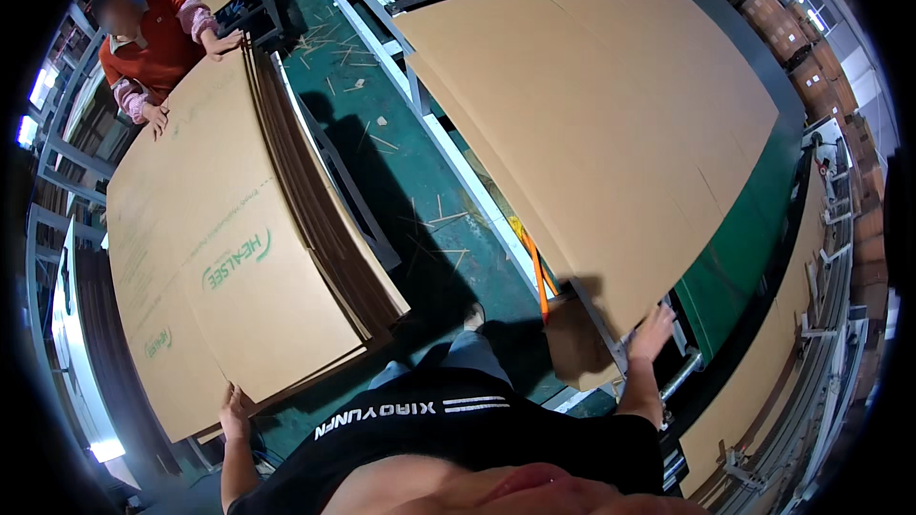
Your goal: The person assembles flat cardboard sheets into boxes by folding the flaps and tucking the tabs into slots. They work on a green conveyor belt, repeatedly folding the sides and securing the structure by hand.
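Note:
A printed flat cardboard sheet [286,315] tops a thick stack on my left. At its near edge, my left hand [232,412] grips the sheet, fingertips over the top and the rest of the hand below the edge. To my right, a large plain cardboard sheet [611,124] lies across a green conveyor belt [730,300]. My right hand [652,332] is closed at the near corner of this sheet, next to the metal frame; its fingers are partly hidden.
Across the stack stands a co-worker in a red top [157,48], both hands on the far edge. Between stack and conveyor runs a green floor [420,191] with cardboard scraps. An orange strap-like item [539,272] hangs by the conveyor's metal rail [458,153]. Bundled cardboard [773,24] lines the far right.

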{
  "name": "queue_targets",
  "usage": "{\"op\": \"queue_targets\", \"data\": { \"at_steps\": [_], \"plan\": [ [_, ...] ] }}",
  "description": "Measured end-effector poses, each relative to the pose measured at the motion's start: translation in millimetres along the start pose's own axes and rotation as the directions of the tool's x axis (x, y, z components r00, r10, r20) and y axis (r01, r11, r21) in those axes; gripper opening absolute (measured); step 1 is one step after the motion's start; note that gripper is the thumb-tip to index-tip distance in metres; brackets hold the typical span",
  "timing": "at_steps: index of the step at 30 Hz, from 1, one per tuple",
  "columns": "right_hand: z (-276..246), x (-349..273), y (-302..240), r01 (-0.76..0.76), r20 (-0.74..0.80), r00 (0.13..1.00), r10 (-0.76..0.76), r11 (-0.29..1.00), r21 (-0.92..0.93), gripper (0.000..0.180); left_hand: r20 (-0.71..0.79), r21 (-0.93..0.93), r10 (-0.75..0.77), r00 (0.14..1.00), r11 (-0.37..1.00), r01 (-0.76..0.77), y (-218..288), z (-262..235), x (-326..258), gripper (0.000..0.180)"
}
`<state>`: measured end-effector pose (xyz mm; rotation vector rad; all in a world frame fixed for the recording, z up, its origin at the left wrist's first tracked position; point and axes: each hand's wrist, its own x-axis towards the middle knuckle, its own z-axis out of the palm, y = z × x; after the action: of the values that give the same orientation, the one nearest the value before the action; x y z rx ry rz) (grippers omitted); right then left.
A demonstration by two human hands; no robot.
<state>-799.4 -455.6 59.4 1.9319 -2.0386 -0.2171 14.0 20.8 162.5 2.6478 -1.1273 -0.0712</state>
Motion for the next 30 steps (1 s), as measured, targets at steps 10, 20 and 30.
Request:
{"op": "queue_targets", "data": {
  "at_steps": [10, 20, 30],
  "plan": [
    [-167, 156, -160, 0.590, -0.480, 0.792, -0.378, 0.674, 0.445, 0.027, -0.157, 0.314, -0.153, 0.976, 0.929, 0.196, 73, -20, 87, 0.026],
    [-528, 24, -298, 0.997, -0.929, 0.074, -0.364, 0.063, 0.055, 0.025, 0.075, -0.625, 0.500, 0.863, 0.697, -0.350, 386, 65, 217, 0.039],
    [-528, 310, -103, 0.669, -0.620, 0.582, 0.526, 0.124, 0.733, 0.036, 0.508, -0.447, 0.717, 0.478, -0.255, 0.858, 580, 211, 187, 0.052]
  ]
}}
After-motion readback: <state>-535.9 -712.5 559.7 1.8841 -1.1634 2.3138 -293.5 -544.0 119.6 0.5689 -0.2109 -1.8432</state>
